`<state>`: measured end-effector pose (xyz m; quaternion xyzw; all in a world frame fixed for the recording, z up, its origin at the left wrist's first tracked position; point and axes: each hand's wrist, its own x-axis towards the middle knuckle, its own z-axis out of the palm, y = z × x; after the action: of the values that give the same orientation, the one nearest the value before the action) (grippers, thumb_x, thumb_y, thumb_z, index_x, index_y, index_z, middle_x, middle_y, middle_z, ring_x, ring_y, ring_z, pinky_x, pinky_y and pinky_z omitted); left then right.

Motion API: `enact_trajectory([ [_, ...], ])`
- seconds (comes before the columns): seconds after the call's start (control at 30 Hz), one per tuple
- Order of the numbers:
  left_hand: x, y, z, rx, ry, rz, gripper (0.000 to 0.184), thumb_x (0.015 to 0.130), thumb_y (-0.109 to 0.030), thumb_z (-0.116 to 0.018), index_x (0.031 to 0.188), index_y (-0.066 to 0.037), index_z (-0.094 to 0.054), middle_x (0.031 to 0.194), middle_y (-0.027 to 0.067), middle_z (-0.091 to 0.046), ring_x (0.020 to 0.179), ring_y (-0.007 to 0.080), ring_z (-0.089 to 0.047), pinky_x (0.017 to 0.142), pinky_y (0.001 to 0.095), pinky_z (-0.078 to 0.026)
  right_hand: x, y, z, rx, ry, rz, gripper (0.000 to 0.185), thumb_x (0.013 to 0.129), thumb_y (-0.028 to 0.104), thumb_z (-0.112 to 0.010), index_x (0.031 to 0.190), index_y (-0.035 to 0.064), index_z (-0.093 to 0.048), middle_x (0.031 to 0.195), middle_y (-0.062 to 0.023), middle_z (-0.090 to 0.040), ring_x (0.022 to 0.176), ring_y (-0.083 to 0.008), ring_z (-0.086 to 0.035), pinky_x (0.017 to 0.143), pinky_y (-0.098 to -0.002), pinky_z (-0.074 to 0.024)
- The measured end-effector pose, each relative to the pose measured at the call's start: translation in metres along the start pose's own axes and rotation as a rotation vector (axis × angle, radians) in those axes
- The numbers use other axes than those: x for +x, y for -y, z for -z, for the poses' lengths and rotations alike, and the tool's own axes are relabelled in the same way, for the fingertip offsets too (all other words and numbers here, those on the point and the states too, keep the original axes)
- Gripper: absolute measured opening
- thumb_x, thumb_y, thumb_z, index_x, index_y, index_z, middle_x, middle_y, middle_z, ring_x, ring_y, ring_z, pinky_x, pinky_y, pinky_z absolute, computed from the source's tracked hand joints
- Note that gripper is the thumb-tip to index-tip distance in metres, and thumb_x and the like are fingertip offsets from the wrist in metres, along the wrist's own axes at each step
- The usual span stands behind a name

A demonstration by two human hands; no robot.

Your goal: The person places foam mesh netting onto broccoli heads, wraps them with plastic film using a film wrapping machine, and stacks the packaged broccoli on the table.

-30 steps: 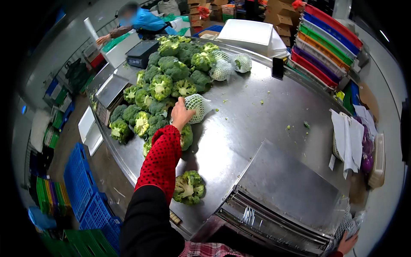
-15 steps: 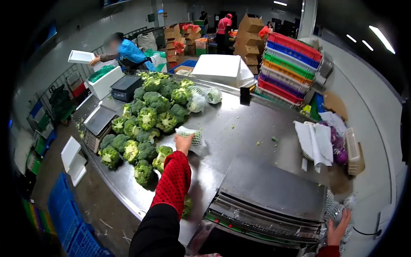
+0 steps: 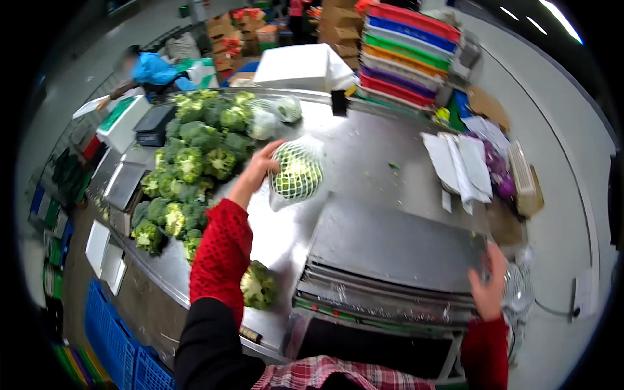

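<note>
My left hand [image 3: 259,170] grips a broccoli head in a white foam net [image 3: 296,170], held over the steel table [image 3: 286,224]. Its fingers close on the left side of the net. My right hand [image 3: 489,286] hovers by the right end of the flat metal wrapping machine [image 3: 396,244], fingers stretched and thumb apart, holding nothing I can see. Just right of it hang white foam nets [image 3: 517,283]. A large pile of bare broccoli [image 3: 198,146] covers the left of the table. One loose broccoli head [image 3: 258,286] sits beside my left forearm.
Two netted heads [image 3: 265,123] rest at the pile's far end. Stacked coloured crates [image 3: 406,55] and a white foam box [image 3: 296,65] stand behind the table. White sheets [image 3: 458,166] and purple produce [image 3: 504,172] lie at right. A person in blue [image 3: 153,68] works at back left.
My left hand has lifted the netted broccoli off the table beside the pile. My right hand has moved up and left, away from the nets. The whole view has shifted.
</note>
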<state>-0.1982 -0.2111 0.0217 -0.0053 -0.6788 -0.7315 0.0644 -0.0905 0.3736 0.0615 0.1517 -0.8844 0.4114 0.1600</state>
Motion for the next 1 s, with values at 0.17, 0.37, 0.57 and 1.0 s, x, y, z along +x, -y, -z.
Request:
enact_trajectory([
  [0.17,0.016,-0.059,-0.186,0.513,0.986,0.006,0.067,0.065,-0.006,-0.061,0.131,-0.002,-0.052,0.128,0.0176,-0.057,0.116,0.0283,-0.055,0.100,0.0330,-0.044,0.080,0.078,-0.075,-0.093,0.154,0.333,0.084,0.069,0.013,-0.077,0.142,0.0040,-0.037,0.143,-0.0183,-0.039,0.134,-0.0323,-0.038,0.109,-0.0389,-0.0334],
  [0.37,-0.049,-0.034,-0.258,0.888,0.037,-0.759,0.058,0.070,-0.032,-0.076,0.114,0.000,-0.059,0.115,0.0192,-0.061,0.111,0.0381,-0.054,0.094,0.0431,-0.044,0.052,0.040,-0.110,0.098,0.343,0.026,0.079,0.079,0.036,-0.072,0.141,0.0023,-0.038,0.136,-0.0252,-0.046,0.124,-0.0353,-0.049,0.104,-0.0389,-0.0393],
  [0.57,-0.125,-0.008,-0.255,0.381,0.086,-0.004,0.067,0.079,-0.032,-0.075,0.128,0.008,-0.050,0.108,0.0210,-0.064,0.089,0.0224,-0.065,0.071,0.0330,-0.053,0.038,0.029,-0.110,0.407,0.180,-0.195,0.056,0.087,0.028,-0.065,0.130,-0.0036,-0.048,0.115,-0.0213,-0.064,0.103,-0.0268,-0.064,0.089,-0.0337,-0.0486],
  [1.0,-0.225,-0.014,-0.184,1.330,-0.013,-0.299,0.041,0.078,-0.040,-0.073,0.081,0.000,-0.065,0.069,0.0174,-0.065,0.051,0.0261,-0.062,0.047,0.0357,-0.047,-0.061,0.019,0.015,-0.395,0.248,-0.221,0.032,0.082,0.035,-0.070,0.083,0.0028,-0.071,0.075,-0.0133,-0.068,0.070,-0.0273,-0.066,0.063,-0.0359,-0.0508],
])
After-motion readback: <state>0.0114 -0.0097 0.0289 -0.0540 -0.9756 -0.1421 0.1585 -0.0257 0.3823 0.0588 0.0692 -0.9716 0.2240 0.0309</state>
